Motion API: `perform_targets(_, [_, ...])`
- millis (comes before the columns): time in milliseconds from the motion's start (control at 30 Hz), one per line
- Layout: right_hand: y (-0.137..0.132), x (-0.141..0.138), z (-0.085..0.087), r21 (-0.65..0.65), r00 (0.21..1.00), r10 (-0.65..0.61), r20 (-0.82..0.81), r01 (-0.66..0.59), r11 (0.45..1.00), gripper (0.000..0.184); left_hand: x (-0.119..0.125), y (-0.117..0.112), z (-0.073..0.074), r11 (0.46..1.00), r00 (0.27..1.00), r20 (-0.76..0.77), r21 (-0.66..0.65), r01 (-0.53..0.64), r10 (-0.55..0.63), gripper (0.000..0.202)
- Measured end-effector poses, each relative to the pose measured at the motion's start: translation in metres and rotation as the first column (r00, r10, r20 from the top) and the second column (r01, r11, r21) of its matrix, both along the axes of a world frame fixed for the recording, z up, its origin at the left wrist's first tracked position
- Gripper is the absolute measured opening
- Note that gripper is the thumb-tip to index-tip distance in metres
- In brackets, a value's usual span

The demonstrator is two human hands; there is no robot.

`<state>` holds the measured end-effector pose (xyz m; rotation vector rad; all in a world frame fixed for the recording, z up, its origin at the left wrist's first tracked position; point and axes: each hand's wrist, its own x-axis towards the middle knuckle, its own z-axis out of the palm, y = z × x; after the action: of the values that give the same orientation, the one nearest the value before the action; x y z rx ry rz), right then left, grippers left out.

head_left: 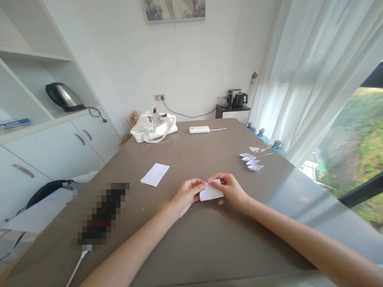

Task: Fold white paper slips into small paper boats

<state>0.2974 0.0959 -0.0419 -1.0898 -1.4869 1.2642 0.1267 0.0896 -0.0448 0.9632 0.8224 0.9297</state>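
Observation:
Both my hands meet over a small folded piece of white paper (211, 193) on the grey-brown table (209, 239). My left hand (189, 194) pinches the paper's left edge, fingers closed. My right hand (229, 188) is curled over the paper's top right, fingers pressed on it. A flat white paper sheet (154, 174) lies to the left of my hands. Several small folded white paper shapes (251, 161) sit to the right, farther back.
A white handbag (153, 126) and a white power bank with its cable (199, 129) lie at the table's far end. Small paper scraps (257, 149) lie near the folded shapes. White cabinets with a kettle (63, 97) stand left; curtains and a window stand right.

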Motion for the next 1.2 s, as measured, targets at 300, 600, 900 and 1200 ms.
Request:
perform_targets(300, [0.0027,0.001,-0.0063,0.005,0.994,-0.047,0.098,0.047,0.999,0.033,-0.0005,-0.0013,-0.0004,1.0,0.993,-0.115,-0.014,-0.003,0.001,0.036])
perform_targets(600, [0.0008,-0.0011,-0.0007,-0.054,0.997,-0.025,0.077,0.029,0.998,0.038,0.0032,-0.0025,-0.0011,0.989,0.957,-0.264,0.116,-0.095,0.123,0.034])
perform_targets(900, [0.0008,-0.0002,-0.0016,-0.04,0.991,-0.013,0.131,0.018,0.999,0.038,0.0022,-0.0002,-0.0047,0.959,0.914,-0.37,0.277,-0.064,0.168,0.035])
perform_targets(1200, [-0.0004,0.0002,-0.0012,-0.043,0.989,0.002,0.147,0.004,0.999,0.035,0.003,-0.0023,-0.0035,0.953,0.907,-0.385,0.297,-0.053,0.17,0.037])
